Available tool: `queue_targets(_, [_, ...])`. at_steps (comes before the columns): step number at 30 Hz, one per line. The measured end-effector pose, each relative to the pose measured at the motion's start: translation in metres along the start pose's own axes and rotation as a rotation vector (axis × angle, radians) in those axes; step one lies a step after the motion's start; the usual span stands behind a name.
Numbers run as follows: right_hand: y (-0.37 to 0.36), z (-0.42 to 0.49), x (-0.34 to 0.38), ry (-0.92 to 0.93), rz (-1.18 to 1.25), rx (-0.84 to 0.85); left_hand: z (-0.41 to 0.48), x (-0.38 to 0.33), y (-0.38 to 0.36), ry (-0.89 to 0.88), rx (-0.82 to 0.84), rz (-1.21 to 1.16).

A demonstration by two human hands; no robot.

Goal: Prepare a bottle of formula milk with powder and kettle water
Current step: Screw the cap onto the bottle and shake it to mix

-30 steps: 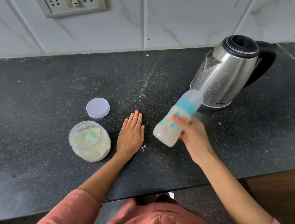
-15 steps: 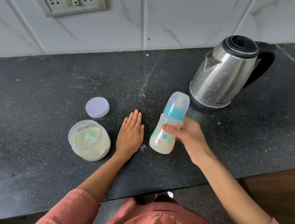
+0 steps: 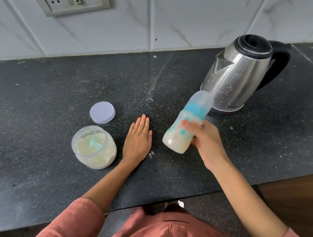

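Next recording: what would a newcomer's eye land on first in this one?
The baby bottle draws the eye: blurred, tilted, milky inside, held in the grip of the right hand in front of the steel kettle. Next come the open powder jar with a teal scoop inside, its lid lying behind it, and the left hand flat on the black counter beside it.

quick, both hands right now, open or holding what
Left hand: open, flat on the countertop, holding nothing.
Right hand: closed around the tilted baby bottle, which is blurred.
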State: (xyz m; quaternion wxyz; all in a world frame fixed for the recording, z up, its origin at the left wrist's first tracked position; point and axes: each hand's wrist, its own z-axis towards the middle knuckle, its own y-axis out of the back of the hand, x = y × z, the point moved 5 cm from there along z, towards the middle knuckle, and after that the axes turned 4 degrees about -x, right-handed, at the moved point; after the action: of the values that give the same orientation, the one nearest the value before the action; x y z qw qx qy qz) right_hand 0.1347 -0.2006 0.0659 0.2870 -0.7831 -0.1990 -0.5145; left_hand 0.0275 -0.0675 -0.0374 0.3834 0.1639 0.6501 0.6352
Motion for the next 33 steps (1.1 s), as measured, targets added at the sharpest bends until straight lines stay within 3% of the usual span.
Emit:
queue_targets(2, [0.004,0.010,0.003,-0.010,0.303,-0.117,0.000,0.000,0.000,0.001,-0.002,0.003])
queue_targets(4, [0.004,0.014,-0.001,0.006,0.413,-0.164,0.000,0.000,0.000,-0.002,-0.002,0.006])
queue_targets(10, [-0.011,-0.011,-0.017,-0.037,-0.225,0.151,0.001,0.001,-0.002,0.000,0.006,0.000])
queue_targets(12, [-0.008,-0.004,-0.009,0.005,-0.117,0.095,0.001,0.000,-0.001,0.003,0.000,-0.008])
queue_targets(16, [0.003,0.016,0.000,0.038,0.367,-0.160,0.000,0.000,-0.001,-0.007,-0.012,0.002])
queue_targets(18, [0.002,0.013,-0.005,0.034,0.284,-0.143,0.000,0.001,-0.002,-0.006,-0.006,0.003])
queue_targets(22, [-0.009,-0.009,-0.017,-0.026,-0.235,0.131,0.001,0.001,-0.003,-0.003,0.002,0.003])
queue_targets(24, [-0.008,-0.007,-0.010,0.012,-0.180,0.097,0.001,0.001,-0.002,-0.005,0.004,0.006])
queue_targets(27, [-0.001,0.009,0.001,0.019,0.253,-0.100,0.000,0.001,-0.001,-0.008,-0.001,0.012])
queue_targets(29, [0.000,0.016,0.001,0.034,0.400,-0.171,0.000,0.000,-0.001,-0.009,-0.006,0.009])
queue_targets(31, [-0.005,0.012,-0.004,0.016,0.292,-0.124,0.001,0.000,-0.002,-0.009,0.000,0.008])
queue_targets(33, [-0.012,0.000,-0.011,-0.030,0.031,0.022,0.001,0.001,-0.003,-0.010,0.017,0.007])
